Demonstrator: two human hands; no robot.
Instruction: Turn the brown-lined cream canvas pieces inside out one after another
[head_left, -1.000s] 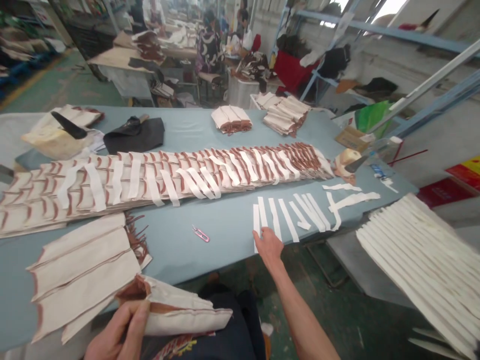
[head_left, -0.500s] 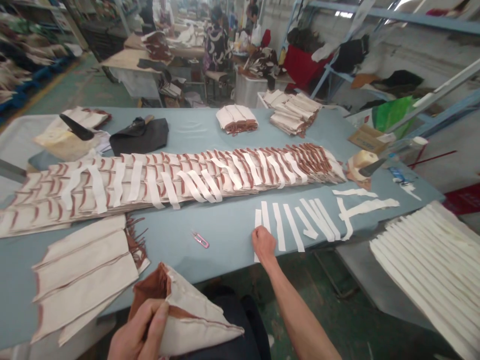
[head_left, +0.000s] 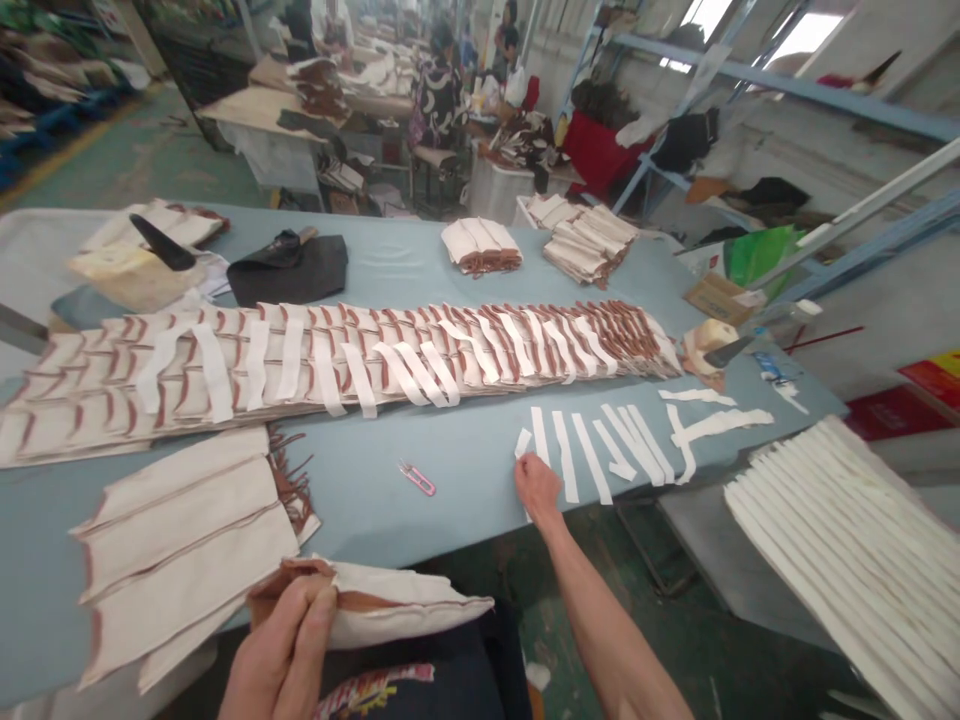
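My left hand [head_left: 281, 645] is closed on a cream fabric piece with brown lining [head_left: 409, 605], held low in front of my lap. The piece looks folded, its brown inside showing along the opening. At the table's front edge, my right hand [head_left: 538, 488] pinches a white strip [head_left: 523, 441], whose upper end sticks out bent above the fingers. Just right of that hand lie several more white strips [head_left: 592, 458], roughly side by side. A pink-handled thread snipper [head_left: 417, 478] rests on the blue table [head_left: 360, 500] between my hands.
A long row of overlapping cream and brown pieces [head_left: 172, 390] crosses the table, white strips on top. More cream pieces [head_left: 187, 530] lie at left. Behind are dark cloth [head_left: 289, 270] and fabric stacks [head_left: 481, 245]. White padded material [head_left: 847, 540] stands at right. People work in the background.
The white strip's upper end has bent up in my right hand. My left hand has tilted the fabric piece flatter, so less of its brown inside shows. The camera view has shifted slightly.
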